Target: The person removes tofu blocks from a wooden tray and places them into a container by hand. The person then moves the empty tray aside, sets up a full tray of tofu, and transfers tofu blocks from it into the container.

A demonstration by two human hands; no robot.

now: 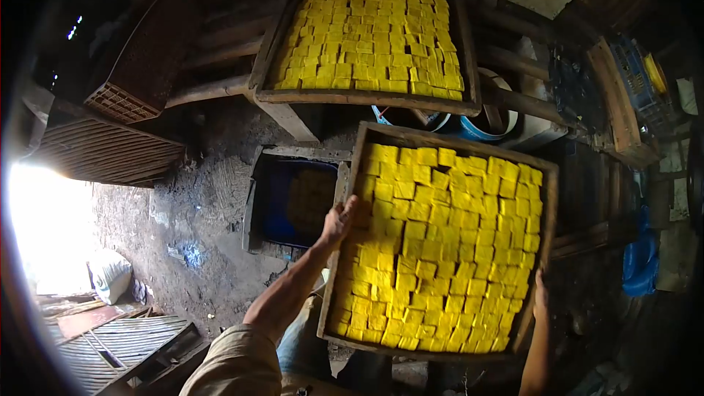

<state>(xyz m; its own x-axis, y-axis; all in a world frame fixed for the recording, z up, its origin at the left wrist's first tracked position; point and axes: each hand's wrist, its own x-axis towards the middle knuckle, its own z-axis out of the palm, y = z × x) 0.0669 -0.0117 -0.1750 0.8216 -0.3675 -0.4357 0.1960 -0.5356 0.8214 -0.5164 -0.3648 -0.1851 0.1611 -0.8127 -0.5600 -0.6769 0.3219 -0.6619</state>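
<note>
A wooden tray [551, 209] full of yellow blocks in close rows is held up at the centre right, tilted a little. My left hand [339, 221] grips its left side, with the fingers closed round the frame. On the right side, my right hand [540, 295] holds the frame near its lower part; its fingers are partly hidden. Beyond it, a second wooden tray [367, 100] with similar yellow blocks [367, 37] rests on wooden beams.
Blue-rimmed round containers [488, 128] stand under the far tray. A dark blue basin [275, 198] is left of the held tray. Crates [125, 103] are at the upper left, slatted boards [125, 348] at the lower left, and a white sack [111, 276] near the bright opening.
</note>
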